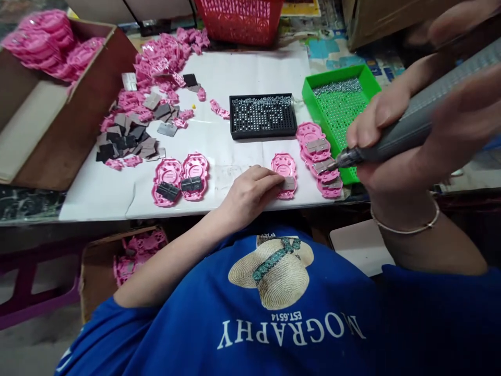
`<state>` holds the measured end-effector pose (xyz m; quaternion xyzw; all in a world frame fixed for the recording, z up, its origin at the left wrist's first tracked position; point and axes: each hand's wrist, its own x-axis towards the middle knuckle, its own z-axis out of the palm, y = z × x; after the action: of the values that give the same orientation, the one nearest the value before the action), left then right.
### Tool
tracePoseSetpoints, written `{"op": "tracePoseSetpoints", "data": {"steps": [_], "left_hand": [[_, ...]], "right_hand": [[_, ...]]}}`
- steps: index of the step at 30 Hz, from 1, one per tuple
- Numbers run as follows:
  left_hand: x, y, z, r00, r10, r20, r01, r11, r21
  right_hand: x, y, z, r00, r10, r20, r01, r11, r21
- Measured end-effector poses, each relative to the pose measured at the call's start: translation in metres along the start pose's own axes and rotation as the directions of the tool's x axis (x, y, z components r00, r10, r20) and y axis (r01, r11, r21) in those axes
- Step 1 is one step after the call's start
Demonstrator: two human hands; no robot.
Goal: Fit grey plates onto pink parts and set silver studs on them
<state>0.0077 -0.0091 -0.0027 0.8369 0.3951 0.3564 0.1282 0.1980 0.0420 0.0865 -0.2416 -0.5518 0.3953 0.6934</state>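
Note:
My left hand (250, 196) is closed, its fingertips pressed on a grey metal plate (288, 183) lying in a pink plastic casing (284, 164). In my right hand (395, 172) is a grey electric screwdriver (410, 125), held at a slant with the fingers wrapped round it. Its tip (340, 161) meets a plate on the pink casings (313, 137) that overlap beside the green tray. Two more pink casings (195, 169) lie left of my left hand, each with a dark plate (191, 184) on it. Part of the upper right is blurred.
A black perforated tray (263, 134) and a green tray (313, 99) hold small screws. Loose plates (125, 141) and a heap of pink parts (162, 57) lie at left, beside a cardboard box (78, 141). Behind stands a red basket (240, 23). Another box (92, 277) sits below the table edge.

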Motion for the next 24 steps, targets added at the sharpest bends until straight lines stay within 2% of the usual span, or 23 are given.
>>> {"op": "tracePoseSetpoints", "data": {"steps": [2,5,7,10,13,18,24], "left_hand": [[0.000,0.000,0.001,1.000,0.004,-0.005,-0.004,1.000,0.028],[-0.001,-0.001,0.003,0.999,0.025,-0.023,-0.024,0.999,0.047],[-0.001,-0.001,0.004,0.998,0.037,-0.041,-0.035,0.999,0.040],[-0.001,0.000,0.005,0.997,0.033,-0.063,-0.031,0.999,0.029],[-0.001,0.001,0.005,0.998,0.016,-0.067,-0.015,0.999,0.029],[-0.001,0.002,0.004,0.998,0.015,-0.067,-0.014,1.000,0.012],[-0.001,0.000,0.006,0.997,0.026,-0.076,-0.024,0.999,0.025]], "right_hand": [[-0.006,0.004,0.013,0.996,-0.084,0.000,0.084,0.996,0.022],[-0.009,0.009,0.022,0.990,-0.003,0.144,-0.002,0.999,0.034],[-0.011,0.012,0.022,0.979,0.050,0.196,-0.054,0.998,0.016],[-0.013,0.016,0.023,0.976,0.080,0.205,-0.083,0.997,0.006],[-0.014,0.019,0.024,0.977,0.059,0.207,-0.066,0.997,0.030],[-0.016,0.026,0.023,0.969,0.117,0.217,-0.116,0.993,-0.020],[-0.018,0.035,0.022,0.973,0.065,0.220,-0.071,0.997,0.020]]}}
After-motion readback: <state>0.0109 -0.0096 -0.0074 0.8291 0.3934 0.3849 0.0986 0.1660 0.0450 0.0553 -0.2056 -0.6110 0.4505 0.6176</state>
